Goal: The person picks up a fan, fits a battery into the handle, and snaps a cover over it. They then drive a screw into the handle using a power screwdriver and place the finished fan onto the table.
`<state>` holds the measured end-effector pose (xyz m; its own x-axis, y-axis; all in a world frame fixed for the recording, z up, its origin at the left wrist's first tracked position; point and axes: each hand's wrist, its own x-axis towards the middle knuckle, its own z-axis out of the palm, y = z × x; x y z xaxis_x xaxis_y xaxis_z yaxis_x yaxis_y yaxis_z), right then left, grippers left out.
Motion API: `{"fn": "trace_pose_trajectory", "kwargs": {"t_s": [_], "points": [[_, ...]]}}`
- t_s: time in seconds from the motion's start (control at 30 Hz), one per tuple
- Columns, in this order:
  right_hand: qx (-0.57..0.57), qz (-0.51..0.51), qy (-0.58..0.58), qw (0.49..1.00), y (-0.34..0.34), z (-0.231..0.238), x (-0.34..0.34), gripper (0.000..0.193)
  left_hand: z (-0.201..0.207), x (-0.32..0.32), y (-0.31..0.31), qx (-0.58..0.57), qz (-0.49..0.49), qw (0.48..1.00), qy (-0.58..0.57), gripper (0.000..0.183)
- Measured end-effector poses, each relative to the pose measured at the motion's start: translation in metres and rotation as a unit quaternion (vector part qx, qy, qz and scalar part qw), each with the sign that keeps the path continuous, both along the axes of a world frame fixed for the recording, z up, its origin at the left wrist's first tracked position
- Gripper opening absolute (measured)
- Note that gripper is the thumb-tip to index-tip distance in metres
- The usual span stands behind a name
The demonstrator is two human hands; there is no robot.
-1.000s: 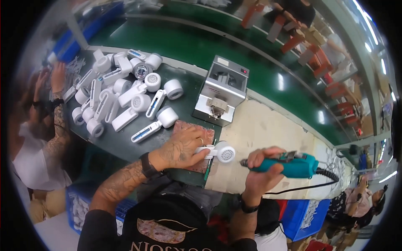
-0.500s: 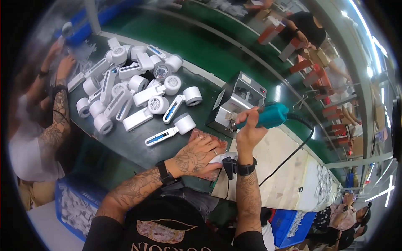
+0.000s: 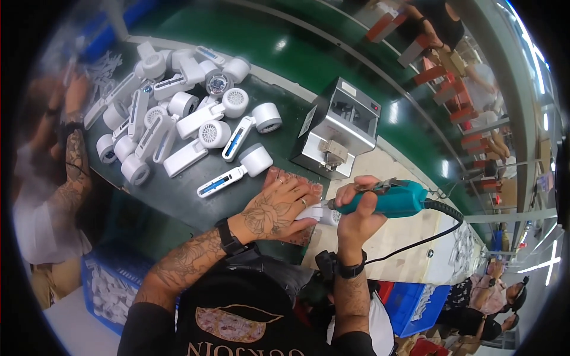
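Note:
My left hand lies over a white handheld fan and presses it onto a reddish block. The hand hides much of that fan; its round head shows at the right. My right hand is wrapped round a teal electric screwdriver, held nearly level with its tip pointing left, close to the fan. Whether the tip touches the fan cannot be made out. Left of my hands, a partly assembled fan lies with a blue strip in its handle, near a heap of similar white fans.
A metal box-shaped screw feeder stands beyond my right hand. The screwdriver's black cord curls to the right above a pale board. Another person's arm is at the far left. Blue bins of white parts stand below.
My right hand has brought the screwdriver away from the feeder, nearer to me and beside the fan. My left hand still rests on the fan. The view has shifted slightly.

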<state>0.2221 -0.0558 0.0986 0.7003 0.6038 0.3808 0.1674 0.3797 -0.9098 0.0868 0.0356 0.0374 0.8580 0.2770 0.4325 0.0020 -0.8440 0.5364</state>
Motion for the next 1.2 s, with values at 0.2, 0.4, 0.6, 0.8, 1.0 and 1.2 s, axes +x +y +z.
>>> {"fn": "trace_pose_trajectory", "kwargs": {"t_s": [0.2, 0.4, 0.6, 0.8, 1.0, 1.2], "points": [[-0.010, 0.009, 0.031, 0.999, -0.001, -0.012, -0.001, 0.050, 0.002, -0.001, -0.002, -0.008, 0.001, 1.000, 0.011, 0.043], [0.017, 0.037, 0.031, 0.999, 0.000, -0.020, 0.000, 0.038, 0.001, 0.001, -0.003, 0.009, 0.008, 1.000, -0.003, 0.042], [-0.044, 0.024, 0.055, 0.997, 0.010, -0.004, 0.004, 0.037, 0.006, -0.003, 0.000, 0.004, -0.006, 0.999, 0.050, 0.053], [0.039, -0.046, -0.034, 0.998, 0.057, 0.014, 0.022, 0.040, 0.003, -0.006, -0.002, 0.010, 0.005, 1.000, -0.001, 0.053], [0.044, -0.018, -0.066, 0.997, 0.065, -0.007, 0.030, 0.034, 0.003, -0.002, -0.005, -0.002, -0.013, 1.000, -0.007, 0.053], [-0.018, -0.039, 0.004, 0.999, 0.035, 0.011, 0.012, 0.038, 0.001, -0.004, -0.001, 0.015, 0.012, 1.000, -0.001, 0.049]]}}
